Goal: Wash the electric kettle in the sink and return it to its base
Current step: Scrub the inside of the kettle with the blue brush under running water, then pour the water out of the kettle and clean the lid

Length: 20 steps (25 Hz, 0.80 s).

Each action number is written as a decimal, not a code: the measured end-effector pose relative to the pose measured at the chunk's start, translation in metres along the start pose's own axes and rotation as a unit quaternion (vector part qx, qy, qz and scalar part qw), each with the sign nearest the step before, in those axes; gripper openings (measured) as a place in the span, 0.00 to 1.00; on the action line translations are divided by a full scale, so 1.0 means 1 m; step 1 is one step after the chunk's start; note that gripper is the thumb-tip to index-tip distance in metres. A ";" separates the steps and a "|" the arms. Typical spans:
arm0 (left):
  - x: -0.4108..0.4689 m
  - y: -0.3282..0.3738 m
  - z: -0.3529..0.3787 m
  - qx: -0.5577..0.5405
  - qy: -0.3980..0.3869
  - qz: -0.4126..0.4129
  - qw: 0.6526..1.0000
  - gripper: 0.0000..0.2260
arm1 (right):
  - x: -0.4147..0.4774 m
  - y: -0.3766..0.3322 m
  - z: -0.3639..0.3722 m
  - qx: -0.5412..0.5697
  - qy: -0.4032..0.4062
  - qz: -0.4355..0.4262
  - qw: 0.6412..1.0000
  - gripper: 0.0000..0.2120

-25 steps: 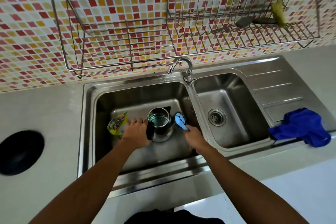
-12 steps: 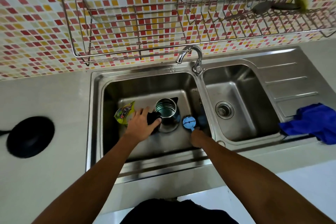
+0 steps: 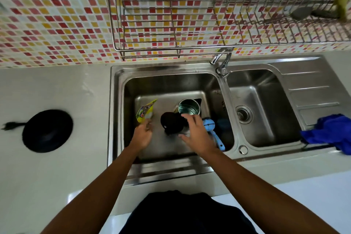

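The steel electric kettle (image 3: 189, 107) stands upright in the left basin of the sink (image 3: 117, 100), its black lid (image 3: 171, 123) flipped open toward me. My right hand (image 3: 198, 135) hovers over the kettle's handle side with fingers spread, fingertips at the rim. My left hand (image 3: 141, 136) is at the lower edge of a yellow pouch (image 3: 145, 112); blur hides whether it grips it. A light blue brush (image 3: 210, 125) lies in the basin right of the kettle, free of my hands. The kettle's black round base (image 3: 47, 131) sits on the counter far left.
A tap (image 3: 222, 59) stands between the two basins, and the right basin has a drain (image 3: 243, 114). A blue cloth (image 3: 330, 135) lies on the drainboard's front edge. A wire dish rack (image 3: 171, 30) hangs on the tiled wall above the sink.
My right hand let go of the blue brush and moved left onto the kettle. My left hand left the kettle's handle and moved left to the yellow pouch. The view shifted left.
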<state>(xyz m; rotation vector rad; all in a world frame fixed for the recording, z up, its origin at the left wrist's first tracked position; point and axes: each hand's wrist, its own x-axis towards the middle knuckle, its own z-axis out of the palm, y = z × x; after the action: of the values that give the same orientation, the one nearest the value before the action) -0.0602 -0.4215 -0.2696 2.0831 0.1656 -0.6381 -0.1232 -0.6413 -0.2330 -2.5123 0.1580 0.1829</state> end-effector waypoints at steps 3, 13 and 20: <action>0.008 -0.014 0.010 0.036 -0.066 -0.008 0.997 0.22 | 0.008 -0.013 0.010 -0.021 -0.014 -0.003 1.000 0.34; 0.028 -0.010 0.044 0.077 -0.128 0.069 0.986 0.26 | 0.025 -0.019 -0.021 0.147 0.049 0.017 0.988 0.17; -0.007 0.031 -0.001 0.111 -0.086 0.182 0.973 0.31 | 0.025 -0.030 -0.071 0.273 0.078 0.019 0.959 0.13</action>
<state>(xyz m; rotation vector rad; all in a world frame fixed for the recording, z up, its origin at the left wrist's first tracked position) -0.0552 -0.4374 -0.2426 2.1798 -0.3959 -0.6269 -0.0869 -0.6607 -0.1628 -1.9708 0.2796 -0.0440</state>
